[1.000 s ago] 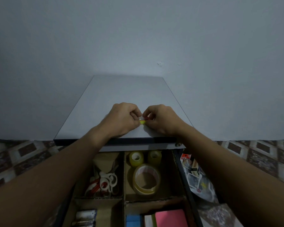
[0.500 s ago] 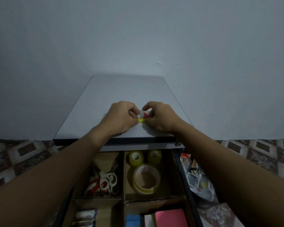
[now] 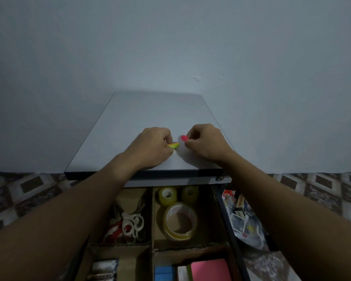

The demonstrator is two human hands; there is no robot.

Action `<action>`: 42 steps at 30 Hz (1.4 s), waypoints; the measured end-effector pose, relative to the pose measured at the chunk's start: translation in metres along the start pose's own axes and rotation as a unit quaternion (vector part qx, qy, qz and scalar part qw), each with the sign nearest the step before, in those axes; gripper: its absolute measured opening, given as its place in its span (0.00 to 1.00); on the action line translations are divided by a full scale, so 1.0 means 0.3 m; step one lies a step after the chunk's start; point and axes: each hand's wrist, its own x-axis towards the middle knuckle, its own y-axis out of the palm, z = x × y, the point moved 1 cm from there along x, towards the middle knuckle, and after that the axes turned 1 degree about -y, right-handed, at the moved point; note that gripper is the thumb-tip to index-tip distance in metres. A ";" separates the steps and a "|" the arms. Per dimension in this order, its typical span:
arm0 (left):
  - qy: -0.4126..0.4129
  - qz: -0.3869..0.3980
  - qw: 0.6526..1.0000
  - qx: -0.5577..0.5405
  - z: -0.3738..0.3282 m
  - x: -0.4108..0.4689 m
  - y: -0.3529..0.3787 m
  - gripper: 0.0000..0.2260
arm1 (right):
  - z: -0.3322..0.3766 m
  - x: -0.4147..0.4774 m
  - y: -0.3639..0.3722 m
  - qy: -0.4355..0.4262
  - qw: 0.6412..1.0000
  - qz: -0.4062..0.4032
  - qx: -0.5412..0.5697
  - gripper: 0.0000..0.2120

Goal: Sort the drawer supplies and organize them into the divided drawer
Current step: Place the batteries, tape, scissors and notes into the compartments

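On the worktop [image 3: 150, 112] above the open drawer [image 3: 152, 220], the left hand [image 3: 152, 147] pinches a small yellow-green tab stack [image 3: 173, 145] in curled fingers. The right hand [image 3: 206, 145] pinches a pink tab [image 3: 184, 138] just beside it, apart. Best to keep each pinch firm and flat, then lower both beside the pink notepad [image 3: 210, 269] in the drawer's near compartment.

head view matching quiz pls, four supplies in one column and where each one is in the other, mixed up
1 scissors
2 large tape roll
3 pink tab
4 yellow-green tabs

a pinched in left hand
b far right compartment of drawer
c pinched in right hand
d far left compartment

Pairs: 1-d, 2-b, 3-c, 4-a
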 end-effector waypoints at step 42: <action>0.096 -0.024 0.995 0.011 0.047 -0.013 0.057 0.25 | -0.026 -0.017 -0.017 -0.138 0.967 0.019 -0.214 0.14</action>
